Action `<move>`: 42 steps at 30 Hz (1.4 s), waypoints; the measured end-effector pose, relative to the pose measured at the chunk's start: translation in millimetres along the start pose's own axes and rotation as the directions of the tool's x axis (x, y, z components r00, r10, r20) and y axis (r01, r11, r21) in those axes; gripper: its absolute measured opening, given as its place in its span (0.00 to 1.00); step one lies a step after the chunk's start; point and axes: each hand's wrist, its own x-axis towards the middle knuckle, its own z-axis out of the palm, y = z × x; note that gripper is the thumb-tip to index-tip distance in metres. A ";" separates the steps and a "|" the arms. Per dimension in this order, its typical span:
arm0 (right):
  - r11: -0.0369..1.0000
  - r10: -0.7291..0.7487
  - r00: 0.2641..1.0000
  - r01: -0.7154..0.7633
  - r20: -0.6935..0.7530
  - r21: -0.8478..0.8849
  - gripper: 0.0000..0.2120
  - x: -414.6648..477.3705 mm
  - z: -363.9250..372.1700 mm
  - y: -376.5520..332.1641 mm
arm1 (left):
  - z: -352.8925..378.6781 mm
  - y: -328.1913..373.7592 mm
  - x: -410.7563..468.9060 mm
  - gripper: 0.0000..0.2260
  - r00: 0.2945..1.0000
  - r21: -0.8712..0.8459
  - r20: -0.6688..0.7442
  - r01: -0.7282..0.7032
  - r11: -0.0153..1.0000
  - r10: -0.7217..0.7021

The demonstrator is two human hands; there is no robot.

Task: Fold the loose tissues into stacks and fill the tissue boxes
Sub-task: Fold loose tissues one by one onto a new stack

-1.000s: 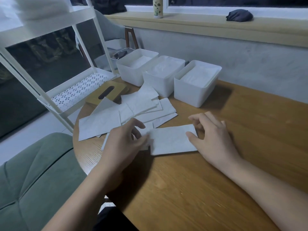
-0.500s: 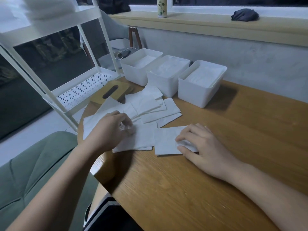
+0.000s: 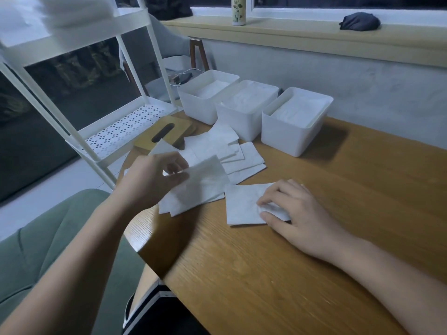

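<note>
My left hand (image 3: 154,180) pinches a loose white tissue (image 3: 200,187) by its upper left edge and lifts it off the table. Pressed flat under my right hand (image 3: 297,213) is the right end of a folded tissue stack (image 3: 242,206), with the fingers curled over its edge. Several more loose tissues (image 3: 227,153) lie spread behind them. Three white tissue boxes stand in a row at the back: the left box (image 3: 193,105), the middle box (image 3: 239,122) and the right box (image 3: 283,134), each holding white tissue.
A wooden box lid (image 3: 167,134) with a slot lies at the table's left edge. A white metal shelf rack (image 3: 101,131) stands left of the wooden table (image 3: 314,262). A green seat (image 3: 48,250) is at lower left. The window ledge (image 3: 302,37) carries a bottle and dark cloth.
My left hand moved left into the pile, took a loose tissue and raised it. My right hand slid onto the stack's right end and stays pressed there.
</note>
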 end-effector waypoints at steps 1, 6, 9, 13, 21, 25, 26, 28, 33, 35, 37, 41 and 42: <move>1.000 -0.001 1.000 0.001 0.001 0.001 0.05 0.0 0.0 0.0 | -0.6 -1.2 -0.4 0.03 1.000 -0.001 -0.016 -0.017 1.000 0.016; 1.000 0.002 1.000 -0.002 0.004 0.005 0.05 0.8 -0.6 -0.1 | 8.1 -0.6 -0.4 0.03 0.987 0.155 -0.086 -0.121 0.981 0.136; 1.000 -0.001 1.000 0.001 0.002 0.005 0.05 0.5 0.1 0.5 | 17.1 -0.1 2.8 0.05 0.988 0.098 -0.056 -0.141 0.985 0.147; 1.000 -0.001 1.000 0.001 0.005 0.006 0.05 0.4 0.0 0.4 | 30.4 -2.3 15.7 0.12 0.992 0.066 0.020 -0.124 0.990 0.123; 1.000 0.003 1.000 -0.003 0.010 0.008 0.05 0.2 -1.0 0.6 | 42.8 5.1 36.5 0.06 0.997 -0.034 0.081 -0.011 0.999 0.014; 1.000 0.002 1.000 -0.002 0.006 0.012 0.05 0.4 -0.9 0.8 | 42.8 5.9 39.3 0.07 0.987 -0.075 0.125 0.109 0.991 -0.099; 1.000 0.002 1.000 -0.002 0.006 0.016 0.05 0.5 -1.1 0.7 | 42.6 5.8 39.9 0.08 0.984 -0.075 0.134 0.130 0.989 -0.120; 1.000 0.001 1.000 -0.001 0.008 0.018 0.05 0.7 -1.2 0.6 | 41.1 5.9 40.9 0.08 0.981 -0.057 0.135 0.146 0.988 -0.138; 1.000 0.003 1.000 -0.003 0.007 0.010 0.04 0.3 -1.1 0.3 | 36.5 8.9 40.3 0.07 0.980 -0.046 0.150 0.139 0.989 -0.131; 1.000 0.004 1.000 -0.004 0.004 0.009 0.05 0.3 -0.9 0.3 | 34.4 10.4 38.1 0.07 0.986 -0.046 0.127 0.112 0.993 -0.105; 1.000 0.007 1.000 -0.007 0.000 0.008 0.05 0.4 -0.7 0.4 | 31.0 12.5 34.2 0.06 0.994 -0.041 0.080 0.077 0.996 -0.073; 1.000 0.004 1.000 -0.004 -0.002 0.011 0.05 1.1 -0.7 0.2 | 15.7 16.4 26.4 0.11 0.997 -0.086 -0.063 0.027 0.996 -0.032; 1.000 0.005 1.000 -0.005 -0.002 0.014 0.05 1.2 -0.8 0.4 | 10.9 17.4 24.8 0.12 0.996 -0.100 -0.088 0.015 0.995 -0.023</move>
